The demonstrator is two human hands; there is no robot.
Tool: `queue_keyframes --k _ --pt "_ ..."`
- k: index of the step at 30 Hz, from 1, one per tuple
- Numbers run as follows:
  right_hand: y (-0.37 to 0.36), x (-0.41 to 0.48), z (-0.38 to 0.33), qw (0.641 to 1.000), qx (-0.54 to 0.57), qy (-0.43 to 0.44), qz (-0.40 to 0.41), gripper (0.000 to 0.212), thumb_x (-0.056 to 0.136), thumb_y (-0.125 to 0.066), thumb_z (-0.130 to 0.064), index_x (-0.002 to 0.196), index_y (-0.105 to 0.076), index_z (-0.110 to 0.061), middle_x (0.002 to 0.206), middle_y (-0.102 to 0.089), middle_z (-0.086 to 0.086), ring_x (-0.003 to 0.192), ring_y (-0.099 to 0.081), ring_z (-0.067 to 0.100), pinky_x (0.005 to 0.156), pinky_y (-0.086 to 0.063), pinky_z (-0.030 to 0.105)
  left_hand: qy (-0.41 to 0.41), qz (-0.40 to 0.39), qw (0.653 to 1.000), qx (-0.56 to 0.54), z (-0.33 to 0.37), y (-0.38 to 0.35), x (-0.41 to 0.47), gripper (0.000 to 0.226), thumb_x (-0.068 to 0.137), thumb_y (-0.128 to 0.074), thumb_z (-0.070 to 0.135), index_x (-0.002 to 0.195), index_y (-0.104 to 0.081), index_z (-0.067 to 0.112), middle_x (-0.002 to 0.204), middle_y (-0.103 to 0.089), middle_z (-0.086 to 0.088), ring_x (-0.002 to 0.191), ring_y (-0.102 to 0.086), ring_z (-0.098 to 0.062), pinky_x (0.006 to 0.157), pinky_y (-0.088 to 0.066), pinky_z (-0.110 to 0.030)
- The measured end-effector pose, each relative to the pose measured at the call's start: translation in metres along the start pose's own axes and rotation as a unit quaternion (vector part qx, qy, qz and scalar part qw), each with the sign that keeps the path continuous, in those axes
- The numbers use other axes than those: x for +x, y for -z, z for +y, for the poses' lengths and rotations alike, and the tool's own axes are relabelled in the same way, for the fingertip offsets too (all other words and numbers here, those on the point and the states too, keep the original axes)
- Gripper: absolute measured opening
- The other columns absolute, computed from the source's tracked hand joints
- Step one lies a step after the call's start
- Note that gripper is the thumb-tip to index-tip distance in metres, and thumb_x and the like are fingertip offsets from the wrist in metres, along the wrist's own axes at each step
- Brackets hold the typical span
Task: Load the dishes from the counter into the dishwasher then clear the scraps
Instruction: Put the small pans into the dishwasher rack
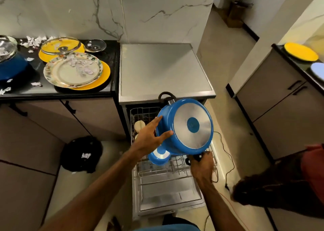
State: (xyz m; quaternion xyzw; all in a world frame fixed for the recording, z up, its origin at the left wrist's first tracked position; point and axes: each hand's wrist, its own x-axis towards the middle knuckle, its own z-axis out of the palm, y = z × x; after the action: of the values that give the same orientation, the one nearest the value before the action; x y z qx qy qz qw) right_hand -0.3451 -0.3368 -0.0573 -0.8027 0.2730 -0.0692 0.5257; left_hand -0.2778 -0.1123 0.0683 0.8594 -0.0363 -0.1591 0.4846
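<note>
Nearest to me, the grey open door of the dishwasher (168,200) is lying flat, and the wire lower rack (166,173) is standing pulled out over it. My right hand (201,166) is gripping one black handle (196,158) of the big blue metal pot (185,127), with the fingers curled around it. My left hand (151,137) is pressing flat against the blue side of this pot, with the fingers straight and spread. I am holding the pot in the air above the rack, tilted, so that its silver base with the blue circle is facing me and its second black handle is pointing to the back. Under it, a small blue pot (158,156) is sitting upside down in the rack, and a pale round dish (139,125) is standing further back.

On the floor at the left, a black bag (81,153) is lying. Behind the rack, the grey flat top of the dishwasher (163,69) is showing. On the black counter (52,90) at the left, a flowered plate (73,71) with white paper scraps (82,65) is lying on a yellow plate (106,72). Behind them, a round glass lid (60,45), a small glass bowl (95,45) and another blue pot (12,65) are standing.
</note>
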Motion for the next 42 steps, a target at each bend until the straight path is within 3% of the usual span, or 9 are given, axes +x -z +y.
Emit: queue_keyframes --k 4,9,16,22,28,36,38,40,42 --pt "0.0 0.054 0.033 0.994 -0.099 0.019 -0.03 0.021 0.085 -0.082 -0.01 0.101 -0.069 -0.007 0.099 -0.07 0.009 0.075 -0.069 0.01 0.056 -0.05 0.009 0.041 0.007 0.996 0.078 -0.022 -0.036 0.017 0.077 0.092 -0.065 0.054 0.155 -0.036 0.022 0.157 -0.041 -0.001 0.143 -0.04 -0.02 0.117 -0.034 -0.037" --pt "-0.019 0.106 0.074 0.979 -0.195 -0.012 -0.066 0.027 0.083 -0.085 -0.02 0.104 -0.069 -0.013 0.114 -0.067 0.009 0.091 -0.068 0.022 0.08 -0.062 0.037 0.114 -0.004 0.991 0.076 -0.061 -0.071 0.002 0.06 0.09 -0.069 0.049 0.142 -0.049 0.027 0.138 -0.053 0.012 0.128 -0.051 -0.01 0.109 -0.044 -0.035" --pt "-0.052 0.152 0.122 0.968 -0.216 -0.091 -0.086 0.043 0.081 -0.086 -0.011 0.114 -0.059 -0.003 0.122 -0.063 0.015 0.103 -0.069 0.03 0.08 -0.062 0.035 0.199 -0.082 0.963 0.161 -0.127 -0.103 -0.001 0.074 0.094 -0.062 0.049 0.157 -0.027 0.031 0.168 -0.014 0.004 0.153 -0.02 -0.02 0.122 -0.025 -0.041" --pt "-0.08 0.182 0.153 0.948 -0.289 -0.087 -0.105 0.032 0.086 -0.082 -0.014 0.112 -0.065 -0.004 0.132 -0.052 0.016 0.104 -0.066 0.029 0.079 -0.062 0.036 0.177 -0.137 0.94 0.257 -0.173 -0.122 0.03 0.065 0.092 -0.067 0.04 0.15 -0.037 0.032 0.161 -0.032 0.006 0.145 -0.034 -0.017 0.117 -0.037 -0.04" --pt "-0.098 0.206 0.193 0.942 -0.31 -0.068 -0.108 0.024 0.088 -0.079 -0.025 0.104 -0.064 -0.015 0.118 -0.061 0.009 0.098 -0.066 0.024 0.079 -0.063 0.038 0.172 -0.246 0.905 0.301 -0.213 -0.149 0.055 0.046 0.092 -0.067 0.039 0.136 -0.053 0.033 0.144 -0.053 0.006 0.131 -0.049 -0.016 0.108 -0.044 -0.041" --pt "-0.086 0.205 0.216 0.946 -0.276 -0.107 -0.131 0.046 0.09 -0.078 -0.026 0.126 -0.058 -0.009 0.133 -0.053 0.014 0.102 -0.062 0.025 0.087 -0.062 0.043 0.127 -0.323 0.851 0.393 -0.241 -0.183 0.05 0.029 0.096 -0.062 0.029 0.125 -0.063 0.022 0.124 -0.062 -0.003 0.114 -0.06 -0.023 0.093 -0.053 -0.04" --pt "-0.071 0.18 0.201 0.954 -0.272 -0.043 -0.114 0.055 0.091 -0.077 -0.03 0.134 -0.052 -0.008 0.136 -0.046 0.012 0.107 -0.054 0.02 0.089 -0.059 0.039 0.113 -0.313 0.849 0.41 -0.244 -0.188 0.049 0.024 0.098 -0.058 0.026 0.121 -0.063 0.02 0.123 -0.061 -0.005 0.111 -0.061 -0.025 0.09 -0.054 -0.04" --pt "-0.056 0.147 0.191 0.943 -0.275 0.055 -0.177 0.042 0.096 -0.068 -0.042 0.13 -0.056 -0.021 0.13 -0.052 -0.002 0.111 -0.053 0.011 0.092 -0.056 0.034 0.096 -0.311 0.846 0.421 -0.247 -0.191 0.05 0.023 0.099 -0.054 0.024 0.12 -0.061 0.019 0.123 -0.06 -0.006 0.111 -0.061 -0.026 0.089 -0.053 -0.04" --pt "-0.041 0.118 0.191 0.892 -0.267 0.08 -0.357 0.026 0.098 -0.06 -0.053 0.119 -0.061 -0.037 0.119 -0.057 -0.017 0.109 -0.053 0.001 0.092 -0.051 0.026 0.07 -0.316 0.841 0.433 -0.247 -0.191 0.051 0.023 0.099 -0.051 0.021 0.12 -0.059 0.017 0.123 -0.06 -0.007 0.111 -0.061 -0.027 0.088 -0.051 -0.04"
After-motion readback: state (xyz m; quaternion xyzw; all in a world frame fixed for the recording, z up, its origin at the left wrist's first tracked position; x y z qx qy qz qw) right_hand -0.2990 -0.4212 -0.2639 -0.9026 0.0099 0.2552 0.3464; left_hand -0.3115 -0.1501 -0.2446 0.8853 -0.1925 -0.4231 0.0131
